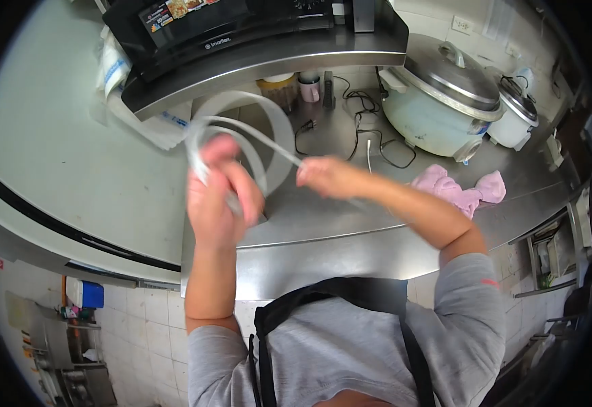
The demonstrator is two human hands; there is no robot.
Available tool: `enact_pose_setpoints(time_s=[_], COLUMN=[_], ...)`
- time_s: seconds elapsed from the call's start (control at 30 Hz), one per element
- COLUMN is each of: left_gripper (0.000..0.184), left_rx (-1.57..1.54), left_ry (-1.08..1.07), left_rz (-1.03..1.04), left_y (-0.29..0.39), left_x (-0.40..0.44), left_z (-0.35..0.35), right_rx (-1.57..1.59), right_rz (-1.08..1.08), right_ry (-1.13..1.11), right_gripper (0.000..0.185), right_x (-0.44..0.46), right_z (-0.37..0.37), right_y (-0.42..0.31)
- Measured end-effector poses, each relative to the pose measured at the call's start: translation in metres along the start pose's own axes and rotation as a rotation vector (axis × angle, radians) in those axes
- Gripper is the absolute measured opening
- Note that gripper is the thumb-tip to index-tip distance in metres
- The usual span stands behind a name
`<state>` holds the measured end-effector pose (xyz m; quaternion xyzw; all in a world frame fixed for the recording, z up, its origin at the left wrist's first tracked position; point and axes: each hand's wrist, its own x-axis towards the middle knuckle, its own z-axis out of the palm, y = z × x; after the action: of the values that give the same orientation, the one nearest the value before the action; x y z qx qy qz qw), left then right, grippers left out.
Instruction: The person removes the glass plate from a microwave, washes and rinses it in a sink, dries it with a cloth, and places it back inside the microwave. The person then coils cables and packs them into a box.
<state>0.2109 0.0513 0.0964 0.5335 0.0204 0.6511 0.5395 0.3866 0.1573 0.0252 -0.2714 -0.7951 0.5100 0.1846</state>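
Observation:
Loops of a whitish, translucent band or tube (280, 129) hang in the air above the steel counter, blurred by motion. My left hand (225, 193) is raised at the left end of the coil, its fingers curled round the lower left of the loops. To the right, my right hand (326, 176) is closed on a straight stretch of the same band. Whether the band is flat or round cannot be made out.
Steel counter (296, 220) bears a large rice cooker (421, 105), a smaller cooker (513, 115), black cables (359, 122), a pink cloth (455, 190), a mug (309, 89) and a jar (279, 93). A black oven (242, 30) stands on a raised shelf (269, 65).

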Motion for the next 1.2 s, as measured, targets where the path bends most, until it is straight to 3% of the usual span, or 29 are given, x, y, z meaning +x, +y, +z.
enact_pose_setpoints(time_s=[0.07, 0.13, 0.17, 0.2, 0.27, 0.3, 0.4, 0.47, 0.5, 0.53, 0.57, 0.6, 0.67, 0.73, 0.77, 0.8, 0.83, 0.9, 0.97, 1.07, 1.13, 1.2], left_gripper=[0.024, 0.025, 0.026, 0.026, 0.042, 0.057, 0.063, 0.052, 0.041, 0.034, 0.029, 0.028, 0.027, 0.028, 0.028, 0.030, 0.032, 0.038, 0.050, 0.046, 0.043, 0.038], left_rx=[0.664, 1.272, 1.571, 1.535, 1.076, 0.886, 0.151, 0.103, -0.257, -0.131, 0.117, 0.406, 0.989, 1.334, 1.497, 1.515, 1.506, 0.977, 0.349, -0.042, -0.067, -0.117], left_ry=[0.511, 0.485, 0.459, 0.350, 0.097, -0.159, -0.508, -0.341, 0.012, 0.199, 0.332, 0.472, 0.743, 0.592, 0.507, 0.441, 0.368, 0.080, -0.183, -0.491, -0.285, -0.037], left_rz=[0.435, 0.210, 0.083, -0.237, -0.882, -0.935, -0.670, -0.375, -0.287, -0.090, 0.071, 0.093, 0.145, -0.067, -0.185, -0.496, -0.807, -1.147, -1.081, -0.872, -0.614, -0.254], left_y=[-0.004, 0.003, 0.006, 0.007, 0.008, 0.009, -0.004, -0.004, -0.002, 0.001, 0.004, 0.008, 0.011, 0.008, 0.008, 0.012, 0.018, 0.027, 0.020, 0.000, -0.008, -0.024], left_x=[0.022, 0.023, 0.023, 0.020, 0.008, 0.003, -0.009, -0.006, -0.003, 0.008, 0.015, 0.018, 0.019, 0.008, 0.002, 0.000, -0.002, -0.009, -0.029, -0.032, -0.032, -0.032], left_z=[-0.009, -0.026, -0.035, -0.036, -0.031, -0.027, -0.015, -0.023, -0.014, -0.013, -0.022, -0.033, -0.056, -0.076, -0.081, -0.074, -0.064, -0.058, -0.057, -0.034, -0.030, -0.040], right_rx=[-0.324, -0.409, -0.597, -0.678, -0.758, -0.724, -0.377, 0.132, 0.263, 0.177, 0.273, 0.357, 0.523, 0.947, 0.594, 0.241, -0.111, -0.359, -0.284, -0.095, 0.640, 1.204], right_rz=[-0.011, -0.007, -0.117, -0.256, -0.457, -0.520, -0.640, -0.268, -0.246, -0.197, -0.121, 0.088, 0.284, 0.429, 0.190, -0.043, -0.270, -0.212, -0.347, -0.462, -0.258, -0.057], right_ry=[-0.069, -0.141, -0.059, 0.042, 0.242, 0.315, 0.184, 0.108, 0.119, 0.121, -0.037, -0.180, -0.421, -0.685, -0.566, -0.435, -0.295, -0.012, 0.095, 0.048, -0.121, -0.091], right_gripper=[0.020, 0.018, 0.018, 0.018, 0.016, 0.018, 0.019, 0.020, 0.021, 0.019, 0.019, 0.021, 0.028, 0.028, 0.027, 0.027, 0.026, 0.018, 0.010, 0.011, 0.028, 0.039], right_x=[-0.004, -0.017, -0.023, -0.026, -0.027, -0.022, 0.002, 0.020, 0.025, 0.023, 0.026, 0.015, -0.002, -0.009, -0.012, -0.015, -0.018, -0.013, 0.000, 0.030, 0.045, 0.044], right_z=[0.028, 0.034, 0.030, 0.020, -0.009, -0.024, -0.041, -0.019, -0.001, 0.014, 0.029, 0.038, 0.048, 0.042, 0.039, 0.033, 0.025, -0.001, -0.023, -0.006, 0.033, 0.079], right_y=[0.004, -0.007, -0.019, -0.030, -0.061, -0.071, -0.071, -0.046, -0.033, -0.028, -0.001, 0.000, 0.001, 0.002, -0.004, -0.014, -0.026, -0.048, -0.058, -0.041, -0.010, 0.009])
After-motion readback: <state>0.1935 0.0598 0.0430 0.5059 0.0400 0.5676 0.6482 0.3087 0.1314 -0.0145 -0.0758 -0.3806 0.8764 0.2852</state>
